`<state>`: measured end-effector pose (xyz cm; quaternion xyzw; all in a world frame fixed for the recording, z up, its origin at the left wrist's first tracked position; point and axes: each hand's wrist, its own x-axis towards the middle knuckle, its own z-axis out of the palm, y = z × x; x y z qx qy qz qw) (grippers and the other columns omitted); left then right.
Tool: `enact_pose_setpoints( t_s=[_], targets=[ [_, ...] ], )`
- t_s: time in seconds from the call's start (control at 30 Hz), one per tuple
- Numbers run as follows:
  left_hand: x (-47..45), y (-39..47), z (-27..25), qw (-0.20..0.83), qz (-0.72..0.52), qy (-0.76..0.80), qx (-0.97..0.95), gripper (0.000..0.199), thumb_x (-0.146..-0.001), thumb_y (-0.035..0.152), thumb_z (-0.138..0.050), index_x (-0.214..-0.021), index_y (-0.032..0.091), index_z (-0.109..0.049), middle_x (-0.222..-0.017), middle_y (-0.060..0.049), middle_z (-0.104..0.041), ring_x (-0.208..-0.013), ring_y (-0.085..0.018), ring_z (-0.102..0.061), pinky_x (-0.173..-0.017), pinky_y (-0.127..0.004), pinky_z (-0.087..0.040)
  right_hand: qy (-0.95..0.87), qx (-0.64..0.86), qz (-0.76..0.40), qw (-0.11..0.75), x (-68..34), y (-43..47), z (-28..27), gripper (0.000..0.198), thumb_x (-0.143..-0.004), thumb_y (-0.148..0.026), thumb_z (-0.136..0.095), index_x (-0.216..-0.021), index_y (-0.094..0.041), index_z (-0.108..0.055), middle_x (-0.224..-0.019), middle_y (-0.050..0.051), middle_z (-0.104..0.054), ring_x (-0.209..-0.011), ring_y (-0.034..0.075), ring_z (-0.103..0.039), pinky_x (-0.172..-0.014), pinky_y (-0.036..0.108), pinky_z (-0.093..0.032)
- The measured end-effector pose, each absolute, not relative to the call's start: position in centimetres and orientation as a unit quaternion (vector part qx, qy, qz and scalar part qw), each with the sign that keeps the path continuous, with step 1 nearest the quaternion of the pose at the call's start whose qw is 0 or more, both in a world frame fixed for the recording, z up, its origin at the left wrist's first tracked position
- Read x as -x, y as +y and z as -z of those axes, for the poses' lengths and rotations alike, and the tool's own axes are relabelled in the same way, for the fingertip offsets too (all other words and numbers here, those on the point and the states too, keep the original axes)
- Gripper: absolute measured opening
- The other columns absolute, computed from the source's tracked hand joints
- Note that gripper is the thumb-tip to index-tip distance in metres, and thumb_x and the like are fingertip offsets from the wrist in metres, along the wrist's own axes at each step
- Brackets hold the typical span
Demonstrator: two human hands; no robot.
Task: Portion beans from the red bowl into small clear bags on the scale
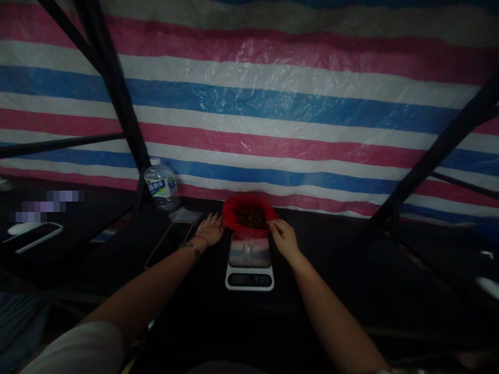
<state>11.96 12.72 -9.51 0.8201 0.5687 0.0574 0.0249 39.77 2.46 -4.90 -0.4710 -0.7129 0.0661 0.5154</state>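
Note:
A red plastic bag [233,221] lies with its mouth spread wide behind a white kitchen scale [249,286]. Small dark brown pieces [251,217] fill its middle; their kind is too dim to make out. On the scale's shiny plate stands a small clear cup [247,245]. My right hand [284,238] pinches the bag's right edge between thumb and fingers. At the bag's left side my left hand [210,228] rests flat on the black table, fingers stretched out, fingertips close to the red rim.
Beside my left forearm lies a dark phone [169,243], with a clear plastic packet [185,215] behind it. A large water bottle [161,185] stands at the back left. Another phone [35,237] is at far left. Black metal poles [117,98] flank a striped plastic sheet [273,98].

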Motion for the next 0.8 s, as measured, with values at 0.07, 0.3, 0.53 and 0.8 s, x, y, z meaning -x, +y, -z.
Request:
enact_pose_setpoints(
  t_s=[0.07, 0.3, 0.53, 0.8],
  targets=[
    [-12.3, 12.7, 9.1, 0.028, -0.055, 0.580, -0.812, 0.054, -0.095, 0.038, -0.027, -0.145, 0.020, -0.033, -0.154, -0.011, -0.028, -0.143, -0.030, -0.020, -0.111, -0.053, -0.022, -0.710, 0.477, -0.066, 0.514, -39.7, 2.3, 4.8, 0.026, -0.091, -0.030, -0.046, -0.093, -0.020, -0.070, -0.091, 0.007, -0.070, -0.087, 0.019, -0.065, -0.082, 0.033, -0.052],
    [-12.7, 12.3, 7.7, 0.093, -0.026, 0.629, -0.772, 0.066, -0.094, 0.047, -0.015, -0.150, 0.015, -0.017, -0.158, -0.011, -0.011, -0.145, -0.032, -0.010, -0.112, -0.060, -0.015, -0.718, 0.481, -0.063, 0.500, -39.9, 2.3, 4.7, 0.026, -0.092, -0.030, -0.046, -0.095, -0.020, -0.069, -0.093, 0.007, -0.070, -0.090, 0.019, -0.065, -0.085, 0.034, -0.051],
    [-12.1, 12.1, 4.8, 0.014, -0.189, 0.640, -0.745, 0.067, -0.092, 0.044, -0.025, -0.150, 0.012, -0.015, -0.156, -0.016, -0.018, -0.144, -0.035, -0.014, -0.107, -0.069, -0.013, -0.724, 0.483, -0.059, 0.488, -40.3, 2.4, 4.7, 0.025, -0.092, -0.030, -0.046, -0.095, -0.021, -0.069, -0.092, 0.006, -0.070, -0.090, 0.019, -0.065, -0.083, 0.034, -0.051],
    [-12.4, 7.0, 0.3, -0.032, -0.352, 0.212, -0.911, 0.034, -0.086, 0.023, -0.039, -0.111, 0.018, -0.062, -0.112, -0.010, -0.065, -0.109, -0.023, -0.057, -0.099, -0.044, -0.042, -0.729, 0.485, -0.064, 0.478, -40.3, 2.3, 4.9, 0.022, -0.091, -0.027, -0.048, -0.095, -0.021, -0.069, -0.091, 0.006, -0.070, -0.087, 0.018, -0.065, -0.081, 0.032, -0.052]
  ],
)
